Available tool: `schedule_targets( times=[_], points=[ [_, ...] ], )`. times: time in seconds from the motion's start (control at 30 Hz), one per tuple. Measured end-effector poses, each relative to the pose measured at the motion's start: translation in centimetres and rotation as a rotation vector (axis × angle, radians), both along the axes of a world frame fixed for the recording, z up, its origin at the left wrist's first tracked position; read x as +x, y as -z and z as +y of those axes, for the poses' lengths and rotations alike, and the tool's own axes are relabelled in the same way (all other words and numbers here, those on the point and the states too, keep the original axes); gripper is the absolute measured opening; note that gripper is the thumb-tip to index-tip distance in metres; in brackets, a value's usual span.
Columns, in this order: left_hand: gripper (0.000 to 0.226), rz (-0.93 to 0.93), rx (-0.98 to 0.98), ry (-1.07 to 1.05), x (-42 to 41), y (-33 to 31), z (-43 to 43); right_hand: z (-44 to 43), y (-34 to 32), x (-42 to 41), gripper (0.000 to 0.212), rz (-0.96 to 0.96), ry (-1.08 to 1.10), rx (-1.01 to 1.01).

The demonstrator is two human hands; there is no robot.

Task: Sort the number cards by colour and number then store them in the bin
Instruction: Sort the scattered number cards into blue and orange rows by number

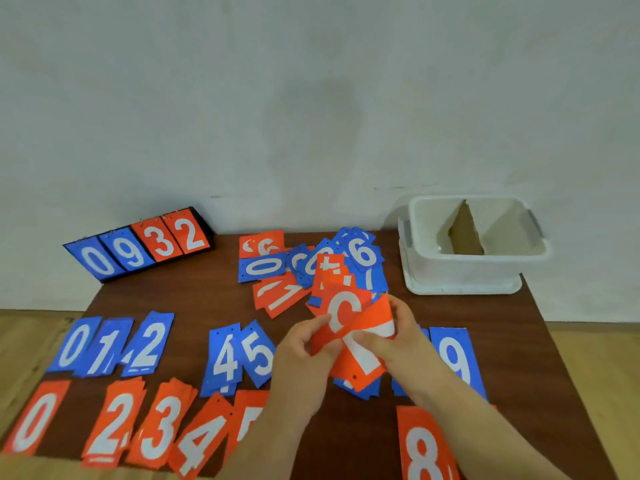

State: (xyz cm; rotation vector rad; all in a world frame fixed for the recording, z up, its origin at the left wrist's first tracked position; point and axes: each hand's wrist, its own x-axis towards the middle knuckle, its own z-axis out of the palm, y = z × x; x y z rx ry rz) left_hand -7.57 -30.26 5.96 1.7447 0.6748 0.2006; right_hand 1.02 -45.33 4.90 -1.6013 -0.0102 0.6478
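Both hands meet over the middle of the bench [346,438], sharing a small fan of red cards [349,327]. The left hand [304,355] pinches the fan's left edge, its grip closed on the cards; the right hand [391,337] has its grip clamped on the right side, thumb on top, and one card bends upward there. The digits on the held cards are partly covered, so reading them is uncertain.

Sorted piles lie in two rows near the front: a blue row [114,344] running 0, 1, 2, then 4, 5, with a blue 9 [453,355] to the right, and a red row [114,431] below it, with a red 8 [424,448] further right. An unsorted heap [311,265] of both colours sits behind the hands. The bin [471,268], with a cardboard divider, stands at the far right corner and holds no cards yet.

The risk here is a misread: a card seen upside down could pass 6 for 9. The bent card could also slip and scatter onto the tidy piles beneath the hands, mixing them.
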Motion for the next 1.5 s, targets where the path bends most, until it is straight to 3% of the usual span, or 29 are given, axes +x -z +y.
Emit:
schedule_targets(
  times=[0.17,0.47,0.57,0.67,0.77,0.87,0.93,1.0,1.03,1.13,1.3,1.5],
  points=[
    [0.042,0.003,0.091,0.030,-2.8,-2.3,-1.5,-3.3,-1.9,-2.0,0.065,-0.030,-0.018,0.008],
    [0.050,0.185,0.213,0.408,-7.2,-7.7,5.4,-3.4,-5.2,-3.3,0.022,-0.278,-0.263,-0.152],
    [0.055,0.224,0.271,0.558,-7.8,-8.6,8.2,-0.7,-5.6,-4.7,0.032,-0.241,-0.348,-0.088],
    [0.057,0.244,0.349,0.663,-9.1,-9.6,11.4,3.4,-6.1,-6.6,0.057,-0.184,-0.412,-0.001],
    [0.053,0.155,0.315,0.564,-11.0,-10.4,15.2,8.0,-6.4,-8.5,0.066,-0.250,-0.433,-0.021],
    [0.045,-0.013,0.203,0.214,-13.1,-9.8,18.5,12.6,-5.6,-10.2,0.067,-0.242,-0.299,0.050],
    [0.042,-0.141,-0.105,-0.004,-14.3,-8.5,19.7,15.4,-5.0,-11.4,0.059,-0.254,-0.093,0.088],
    [0.041,-0.212,-0.413,-0.075,-15.0,-7.2,20.1,17.7,-4.7,-12.7,0.045,-0.283,0.108,0.032],
    [0.042,-0.215,-0.467,-0.081,-15.2,-6.6,20.3,18.7,-4.5,-13.5,0.039,-0.295,0.181,-0.004],
    [0.039,-0.168,-0.397,-0.083,-15.2,-5.2,21.0,20.8,-3.8,-15.0,0.029,-0.311,0.247,-0.076],
    [0.029,-0.148,-0.299,-0.134,-14.9,-4.2,23.1,22.1,-4.0,-17.0,0.019,-0.280,0.136,-0.181],
    [0.039,-0.092,-0.075,-0.052,-15.1,-4.4,25.1,22.4,-4.5,-17.0,0.021,-0.322,0.002,-0.264]
  ],
)
